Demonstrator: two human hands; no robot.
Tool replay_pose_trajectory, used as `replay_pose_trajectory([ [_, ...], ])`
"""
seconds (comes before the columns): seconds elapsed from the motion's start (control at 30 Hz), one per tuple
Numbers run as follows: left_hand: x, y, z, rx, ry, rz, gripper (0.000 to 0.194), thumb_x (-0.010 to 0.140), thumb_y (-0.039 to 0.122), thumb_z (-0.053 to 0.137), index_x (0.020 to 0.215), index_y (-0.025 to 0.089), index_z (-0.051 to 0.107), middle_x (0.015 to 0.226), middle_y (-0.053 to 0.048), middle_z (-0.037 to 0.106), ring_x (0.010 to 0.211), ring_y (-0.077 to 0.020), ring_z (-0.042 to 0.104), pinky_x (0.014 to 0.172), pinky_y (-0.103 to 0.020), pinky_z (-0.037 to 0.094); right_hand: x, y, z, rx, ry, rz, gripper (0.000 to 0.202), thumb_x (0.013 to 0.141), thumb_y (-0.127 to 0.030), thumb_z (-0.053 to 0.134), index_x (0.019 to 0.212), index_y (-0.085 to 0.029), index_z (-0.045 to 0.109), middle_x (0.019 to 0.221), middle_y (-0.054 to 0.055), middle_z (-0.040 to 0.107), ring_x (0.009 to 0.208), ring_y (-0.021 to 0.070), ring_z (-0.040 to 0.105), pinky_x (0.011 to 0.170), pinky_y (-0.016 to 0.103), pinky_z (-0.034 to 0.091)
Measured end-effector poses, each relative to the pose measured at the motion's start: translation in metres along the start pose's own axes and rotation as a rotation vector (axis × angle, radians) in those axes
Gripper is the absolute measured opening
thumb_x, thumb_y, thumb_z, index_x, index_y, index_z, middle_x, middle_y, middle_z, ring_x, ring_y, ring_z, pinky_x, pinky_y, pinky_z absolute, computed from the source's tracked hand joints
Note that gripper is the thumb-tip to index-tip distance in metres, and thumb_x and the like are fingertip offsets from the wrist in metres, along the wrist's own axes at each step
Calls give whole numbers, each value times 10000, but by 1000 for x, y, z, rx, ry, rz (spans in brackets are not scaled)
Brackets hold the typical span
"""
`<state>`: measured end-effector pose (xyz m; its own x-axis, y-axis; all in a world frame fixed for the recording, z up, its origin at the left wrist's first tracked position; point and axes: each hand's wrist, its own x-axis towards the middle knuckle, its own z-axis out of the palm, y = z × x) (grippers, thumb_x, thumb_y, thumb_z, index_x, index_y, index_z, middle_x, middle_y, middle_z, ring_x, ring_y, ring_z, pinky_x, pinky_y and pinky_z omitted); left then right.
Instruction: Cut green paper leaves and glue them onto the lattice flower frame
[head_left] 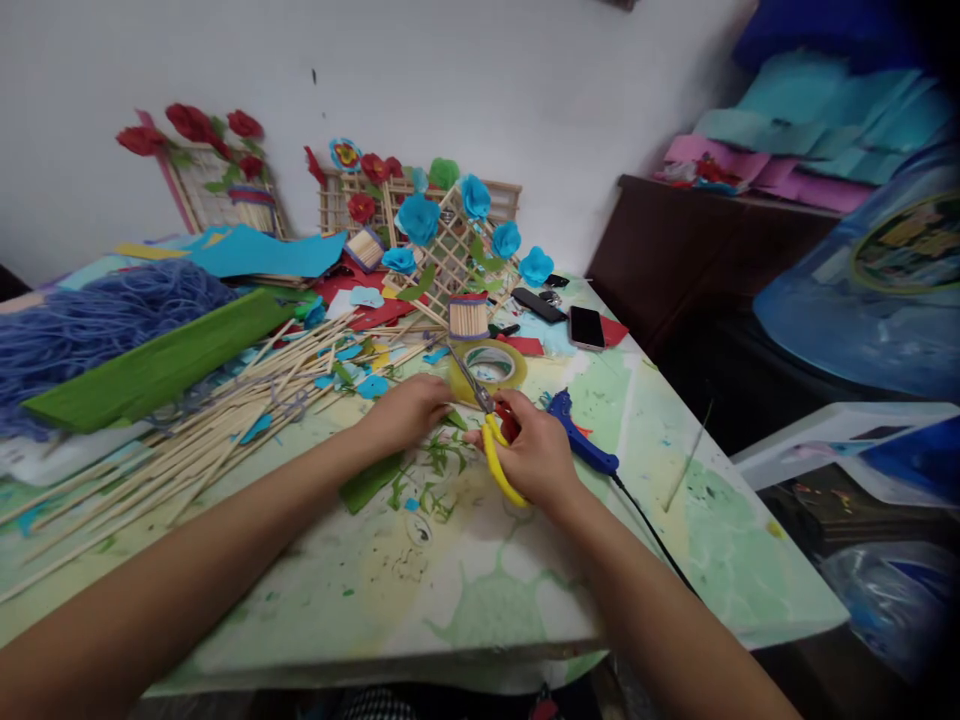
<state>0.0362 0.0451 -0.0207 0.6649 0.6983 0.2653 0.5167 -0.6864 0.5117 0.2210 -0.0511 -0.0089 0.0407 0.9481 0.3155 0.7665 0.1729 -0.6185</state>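
My right hand (536, 450) grips scissors (495, 455) by their yellow handles, with the blades pointing up and left, in front of a roll of tape (510, 366). To its left, my left hand (405, 412) has its fingers pinched together, with a small green paper piece (454, 419) at the fingertips. Thin green paper scraps (439, 465) lie on the table below both hands. A strip of green paper (371, 484) sits under my left wrist. Just right of my right hand is a blue glue gun (581, 437) with a black cord.
Wooden sticks (217, 435), purple yarn (127, 310) and folded green paper (165, 360) fill the table's left side. Stick lattices with blue paper flowers (418, 218) and red ones (191, 122) stand against the wall. A phone (586, 327) lies behind the tape. A water bottle (862, 290) is at right.
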Motion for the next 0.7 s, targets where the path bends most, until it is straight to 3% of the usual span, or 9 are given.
replay_pose_trajectory([
  [0.13, -3, -2, 11, 115, -16, 78, 194, 833, 156, 527, 896, 185, 708, 895, -102, 676, 922, -234, 596, 874, -380, 425, 1, 0, -4, 0, 5, -9, 392, 739, -445, 653, 1059, -222, 605, 604, -32, 569, 527, 138, 492, 524, 234, 314],
  [0.5, -14, 12, 15, 310, -4, -3, 156, 870, 174, 496, 790, 166, 629, 814, -83, 653, 845, -228, 569, 783, -349, 419, 1, 1, -3, 5, 11, -11, 381, 728, -410, 645, 1047, -208, 600, 621, -25, 582, 540, 150, 513, 547, 252, 359],
  [0.7, -15, 12, 20, 320, 5, -69, 166, 840, 136, 513, 949, 155, 638, 953, -120, 646, 935, -257, 570, 810, -378, 430, 2, 2, -2, -5, 20, -5, 402, 725, -409, 632, 1060, -188, 601, 593, -32, 557, 512, 147, 493, 524, 254, 350],
])
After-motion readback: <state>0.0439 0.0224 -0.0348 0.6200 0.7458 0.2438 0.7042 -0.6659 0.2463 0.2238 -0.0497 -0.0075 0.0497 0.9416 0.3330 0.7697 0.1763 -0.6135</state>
